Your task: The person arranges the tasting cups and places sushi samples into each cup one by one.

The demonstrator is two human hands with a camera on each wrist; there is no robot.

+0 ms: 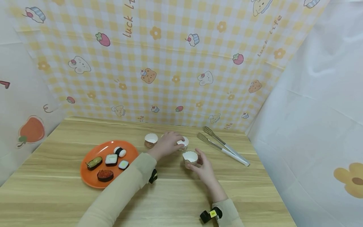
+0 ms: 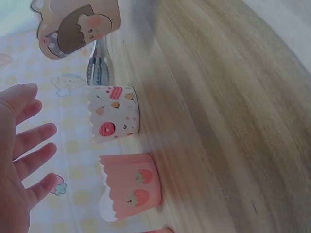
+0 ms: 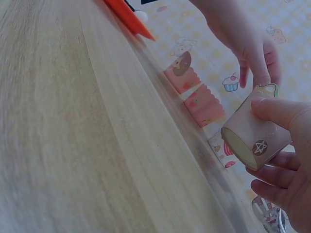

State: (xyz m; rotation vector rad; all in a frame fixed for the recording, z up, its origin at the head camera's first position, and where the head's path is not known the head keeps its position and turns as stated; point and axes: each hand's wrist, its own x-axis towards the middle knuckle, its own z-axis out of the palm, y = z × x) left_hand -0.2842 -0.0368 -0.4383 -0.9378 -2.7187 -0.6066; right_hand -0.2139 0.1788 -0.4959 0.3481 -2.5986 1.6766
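My right hand (image 1: 204, 168) grips a paper baking cup (image 3: 255, 128) between thumb and fingers. That cup is pale, printed with a cartoon face and a star, and its round base shows tilted in the right wrist view. My left hand (image 1: 170, 143) hovers with relaxed, spread fingers; in the head view its fingertips overlap a white printed paper cup (image 2: 114, 114). The left palm and fingers (image 2: 36, 148) hold nothing. A pink strawberry cup (image 2: 131, 187) stands beside the white one, mostly hidden by the left hand in the head view. Another cup (image 1: 151, 140) stands to the left.
An orange plate (image 1: 88, 181) with several sushi pieces lies on the left of the wooden table (image 1: 170, 201), partly under the left sleeve. Metal tongs (image 1: 224, 146) lie at the back right. A checked cloth (image 1: 170, 63) hangs behind the table.
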